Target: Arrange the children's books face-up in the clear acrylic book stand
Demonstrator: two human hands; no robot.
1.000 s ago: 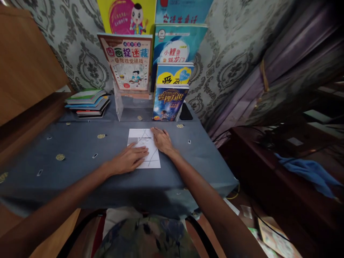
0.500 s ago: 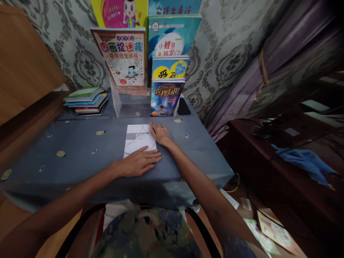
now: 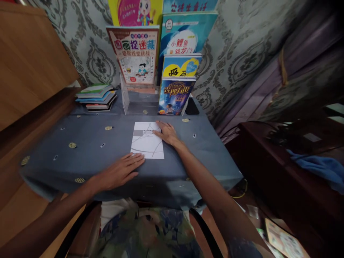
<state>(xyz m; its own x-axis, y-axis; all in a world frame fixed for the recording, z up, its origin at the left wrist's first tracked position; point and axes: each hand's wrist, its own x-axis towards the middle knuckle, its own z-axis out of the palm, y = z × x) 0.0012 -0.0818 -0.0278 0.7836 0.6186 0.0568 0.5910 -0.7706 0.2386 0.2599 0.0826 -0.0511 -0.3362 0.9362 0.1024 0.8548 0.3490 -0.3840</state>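
A white booklet (image 3: 148,144) with a grey block and thin curved lines on its cover lies flat on the tablecloth in front of me. My left hand (image 3: 121,171) rests with fingers stretched out, its fingertips on the booklet's lower left corner. At the upper right edge of the booklet lies my right hand (image 3: 167,132), open, with the fingers over the corner and the palm on the cloth. Neither hand grips anything. Part of the printed text is covered by the fingers of each hand.
Behind the booklet stands a clear acrylic rack (image 3: 139,107) holding several upright children's books (image 3: 138,59). A stack of books (image 3: 96,96) lies at the back left. Right of the rack is a black phone (image 3: 192,106). A dark cabinet (image 3: 268,150) with a blue cloth (image 3: 319,166) stands to the right.
My left hand has slid left across the booklet to its lower left corner, uncovering the lower right part. My right hand stays at the upper right corner. The view has shifted left.
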